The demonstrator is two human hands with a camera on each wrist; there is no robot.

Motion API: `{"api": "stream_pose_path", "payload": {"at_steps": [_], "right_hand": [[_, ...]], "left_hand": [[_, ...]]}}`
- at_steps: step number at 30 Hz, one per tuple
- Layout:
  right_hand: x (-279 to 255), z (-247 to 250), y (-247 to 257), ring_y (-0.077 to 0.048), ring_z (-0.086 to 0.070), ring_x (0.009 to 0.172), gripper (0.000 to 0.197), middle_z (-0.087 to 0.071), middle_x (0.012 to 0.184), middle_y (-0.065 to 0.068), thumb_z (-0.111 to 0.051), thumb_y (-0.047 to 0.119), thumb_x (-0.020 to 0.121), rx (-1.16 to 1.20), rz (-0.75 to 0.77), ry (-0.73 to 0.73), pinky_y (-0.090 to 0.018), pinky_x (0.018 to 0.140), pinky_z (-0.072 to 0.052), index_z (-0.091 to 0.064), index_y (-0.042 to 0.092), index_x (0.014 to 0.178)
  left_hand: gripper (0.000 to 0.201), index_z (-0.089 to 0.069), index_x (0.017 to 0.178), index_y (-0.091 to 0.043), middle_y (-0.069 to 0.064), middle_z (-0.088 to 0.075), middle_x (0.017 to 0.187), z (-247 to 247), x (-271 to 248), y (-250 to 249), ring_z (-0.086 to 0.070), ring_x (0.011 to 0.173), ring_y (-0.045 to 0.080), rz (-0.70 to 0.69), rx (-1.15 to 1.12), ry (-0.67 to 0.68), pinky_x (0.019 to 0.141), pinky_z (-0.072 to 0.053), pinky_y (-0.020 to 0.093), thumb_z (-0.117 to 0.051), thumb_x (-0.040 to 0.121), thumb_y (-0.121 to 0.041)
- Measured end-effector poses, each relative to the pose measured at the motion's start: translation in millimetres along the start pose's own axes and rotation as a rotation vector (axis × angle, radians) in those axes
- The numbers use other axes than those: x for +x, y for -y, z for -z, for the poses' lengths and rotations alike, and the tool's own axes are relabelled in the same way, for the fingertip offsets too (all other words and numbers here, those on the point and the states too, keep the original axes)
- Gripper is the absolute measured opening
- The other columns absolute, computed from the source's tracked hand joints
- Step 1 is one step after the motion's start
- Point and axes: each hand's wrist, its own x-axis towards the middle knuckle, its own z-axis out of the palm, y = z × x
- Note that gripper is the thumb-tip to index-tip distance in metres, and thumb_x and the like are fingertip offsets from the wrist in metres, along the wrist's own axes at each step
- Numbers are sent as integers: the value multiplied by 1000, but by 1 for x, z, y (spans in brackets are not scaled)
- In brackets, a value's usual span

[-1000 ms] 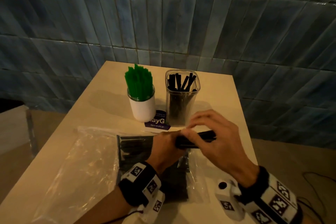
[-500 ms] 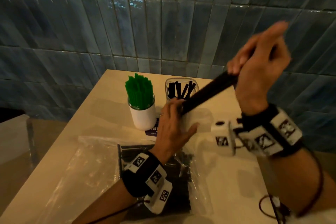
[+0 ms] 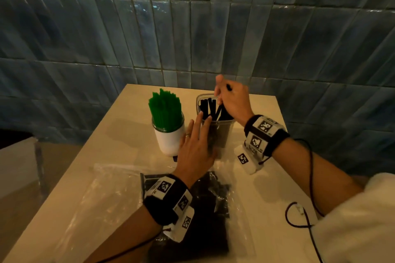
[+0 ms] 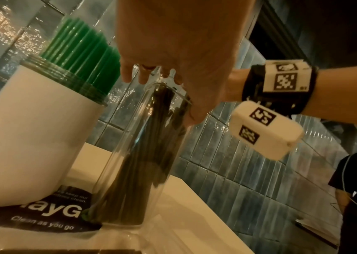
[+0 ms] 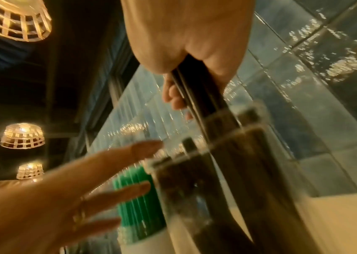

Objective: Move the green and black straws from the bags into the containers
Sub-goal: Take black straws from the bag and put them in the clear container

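My right hand [image 3: 226, 97] grips a bundle of black straws [image 5: 197, 89] from above, and their lower ends stand inside the clear container [image 3: 220, 134] among other black straws. Fingers straight, my left hand [image 3: 199, 126] reaches to the container's near-left side by the rim; contact is unclear. Green straws [image 3: 165, 111] fill the white cup [image 3: 170, 143] to the left. A clear bag of black straws [image 3: 205, 215] lies under my left forearm.
An empty clear bag [image 3: 96, 198] lies flat on the table's left half. A dark card [image 4: 42, 216] lies under the cup and container. The blue tiled wall [image 3: 192, 28] rises behind the table [image 3: 132, 126]. A cable [image 3: 299, 215] loops at the right.
My right hand lifted the black bundle off the bag, swung it up, then brought it down into the clear container. My left hand released the bundle and moved to the container.
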Motion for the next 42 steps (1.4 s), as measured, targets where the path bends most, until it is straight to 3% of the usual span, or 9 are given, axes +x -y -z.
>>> {"api": "stream_pose_path", "payload": {"at_steps": [6,12,14,17,19,23,26,32,42], "right_hand": [[-20,-7,-38,-20,-55,100,48,-62,105,-7,-35,42,99,-652,121,259,-32,93,-38,-68,8,104],[-43,-4,-41,-19,-35,134,59,-46,141,-3,-19,50,94,-726,207,355,-41,115,-5,-52,19,132],[-50,3,-44,-18,-25,139,53,-34,149,-4,-24,45,96,-641,206,199,-42,116,-4,-44,20,138],[-82,14,-55,-14,-40,124,35,-47,134,-9,-37,23,98,-243,148,-178,-33,108,-30,-52,11,127],[-113,19,-71,-16,-51,107,22,-53,117,-9,-44,9,95,-131,-20,-219,-25,89,-43,-56,7,114],[-164,16,-121,-25,-56,104,24,-55,107,-7,-48,0,88,-462,-463,437,-20,78,-37,-64,10,103],[-187,6,-121,-21,-51,111,26,-49,114,-3,-57,12,86,-580,-375,741,-18,84,-37,-62,14,111],[-187,0,-95,-17,-39,127,49,-42,141,0,-58,23,88,-502,-166,874,-22,105,-26,-45,16,135],[-164,-26,-98,-19,-51,94,42,-54,113,-8,-71,28,77,-574,-320,997,-29,79,-44,-53,12,111]], "left_hand": [[83,-3,147,-27,3,-1,157,-5,0,5,-16,142,29,-47,15,-35,106,-35,53,-58,85,-34],[82,2,144,-31,4,2,157,-4,-1,2,-18,142,31,-61,11,-43,105,-35,53,-55,86,-38],[83,5,145,-31,5,11,156,-4,-4,3,-10,143,32,-82,0,-31,108,-31,55,-53,86,-41],[83,-3,148,-23,10,13,156,-7,-21,9,-12,143,32,-61,-39,-56,112,-25,47,-53,85,-44],[75,-15,146,-25,9,-4,156,-12,-44,14,-18,141,28,-11,-37,-34,112,-26,47,-55,85,-43],[74,-16,143,-27,3,-15,153,-25,-93,22,-11,142,29,248,99,489,113,-21,52,-56,84,-48],[75,-14,144,-25,8,-10,154,-40,-115,29,-7,141,38,376,148,730,112,-20,56,-57,85,-47],[49,-30,135,-22,3,-31,145,-42,-126,34,-28,135,34,290,243,631,105,-38,47,-50,92,-35],[31,-38,125,-22,-2,-53,125,-30,-130,37,-53,112,16,176,228,482,91,-48,33,-41,97,-34]]}}
